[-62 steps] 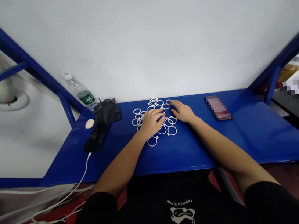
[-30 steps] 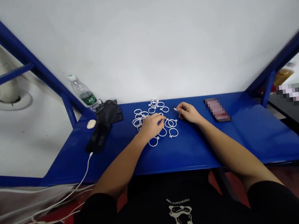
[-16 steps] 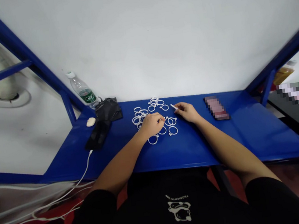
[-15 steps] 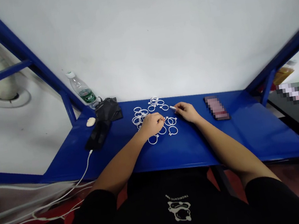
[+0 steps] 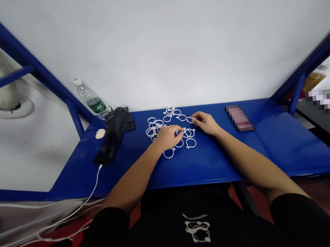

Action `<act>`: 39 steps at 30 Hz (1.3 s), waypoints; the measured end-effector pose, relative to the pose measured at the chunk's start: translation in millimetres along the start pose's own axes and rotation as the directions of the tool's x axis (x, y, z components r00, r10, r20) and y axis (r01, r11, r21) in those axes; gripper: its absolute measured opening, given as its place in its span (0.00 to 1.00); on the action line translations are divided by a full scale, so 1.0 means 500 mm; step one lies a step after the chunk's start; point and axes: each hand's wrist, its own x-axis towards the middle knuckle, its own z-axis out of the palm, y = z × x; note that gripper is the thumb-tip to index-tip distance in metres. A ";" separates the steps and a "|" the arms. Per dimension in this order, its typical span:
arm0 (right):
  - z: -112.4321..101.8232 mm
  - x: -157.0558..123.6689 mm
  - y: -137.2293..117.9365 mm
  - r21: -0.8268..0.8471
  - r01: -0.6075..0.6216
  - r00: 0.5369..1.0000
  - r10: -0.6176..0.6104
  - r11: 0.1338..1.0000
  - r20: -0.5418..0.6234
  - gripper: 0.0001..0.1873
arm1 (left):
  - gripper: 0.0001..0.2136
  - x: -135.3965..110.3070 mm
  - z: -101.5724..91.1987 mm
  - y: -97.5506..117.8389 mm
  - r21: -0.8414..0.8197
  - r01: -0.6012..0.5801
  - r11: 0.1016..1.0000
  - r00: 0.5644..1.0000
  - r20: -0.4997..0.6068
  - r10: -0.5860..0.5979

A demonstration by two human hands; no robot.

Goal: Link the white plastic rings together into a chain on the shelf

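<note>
Several thin white plastic rings, each with a small clasp-like end, lie loose on the blue tabletop (image 5: 220, 165). My right hand (image 5: 206, 123) pinches one white ring (image 5: 189, 120) between thumb and fingertips, just above the table. Over the middle of the pile rests my left hand (image 5: 167, 138), its fingers curled and closed at the clasp end of another white ring (image 5: 187, 133); some rings are hidden under this hand. Nearer to me lie a single ring (image 5: 168, 153) and another ring (image 5: 191, 143).
At the left stand a plastic bottle (image 5: 91, 100) and a crumpled black bag (image 5: 120, 120), with a black device (image 5: 107, 150) on a white cable and a small cream object (image 5: 100, 133). A phone (image 5: 239, 118) lies to the right. Blue frame bars (image 5: 294, 95) flank the table.
The ring in my right hand has turned from edge-on to showing its round opening. My left hand's fingers have reached slightly to the right over the rings.
</note>
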 end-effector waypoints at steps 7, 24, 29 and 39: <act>0.002 -0.002 -0.011 0.026 0.046 0.994 -0.049 0.999 0.098 0.14 | 0.16 0.005 -0.006 -0.043 0.272 0.119 0.955 0.992 0.004 -0.124; 0.005 0.001 0.001 0.356 -0.177 0.984 0.160 0.917 0.079 0.25 | 0.08 0.003 0.018 -0.069 0.332 0.136 0.934 0.987 0.038 -0.157; 0.004 0.002 -0.003 0.327 -0.172 0.985 0.162 0.929 0.058 0.21 | 0.09 0.001 0.022 -0.063 0.321 0.161 0.933 0.981 0.047 -0.186; -0.007 -0.001 -0.008 0.119 -0.080 0.997 0.077 0.990 0.029 0.16 | 0.08 -0.003 0.014 -0.036 0.297 0.127 0.946 0.991 0.007 -0.136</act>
